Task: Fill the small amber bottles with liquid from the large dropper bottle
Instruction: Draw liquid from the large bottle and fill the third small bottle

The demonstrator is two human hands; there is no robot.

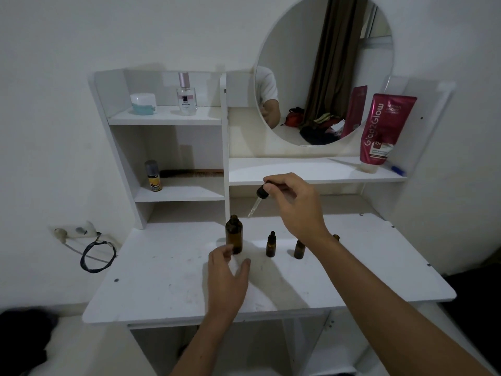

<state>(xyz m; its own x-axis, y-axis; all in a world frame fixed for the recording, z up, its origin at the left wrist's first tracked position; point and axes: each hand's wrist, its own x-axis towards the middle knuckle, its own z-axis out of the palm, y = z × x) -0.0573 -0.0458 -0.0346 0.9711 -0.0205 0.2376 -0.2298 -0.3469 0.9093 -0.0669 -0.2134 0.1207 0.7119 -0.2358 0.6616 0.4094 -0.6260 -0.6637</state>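
While the large amber bottle point(234, 234) stands uncapped near the back of the white vanity top point(168, 289), the right hand point(296, 204) is raised above it and a little to the right; its thumb and fingertips pinch the black rubber bulb of the dropper point(259, 198), whose glass pipette slants down and to the left, its tip in the air just beside the bottle's open neck and not touching it. The left hand point(226, 278) lies low on the table just in front of the large bottle, fingers spread and relaxed, gripping nothing; whether a fingertip touches the glass I cannot tell. To the right of the big bottle stand the small amber bottles in a row: one small bottle point(271, 244) with a narrow black tip; a second small bottle point(299, 249) partly behind the right wrist; a third small bottle point(336, 237) with only its top peeping past the forearm. Behind, a round mirror point(325, 69) hangs over the shelf; a pink tube point(382, 131) leans beside it; a perfume bottle point(186, 96) and a white jar point(143, 103) sit on the upper left shelf; a comb point(192, 173) lies on the shelf below.
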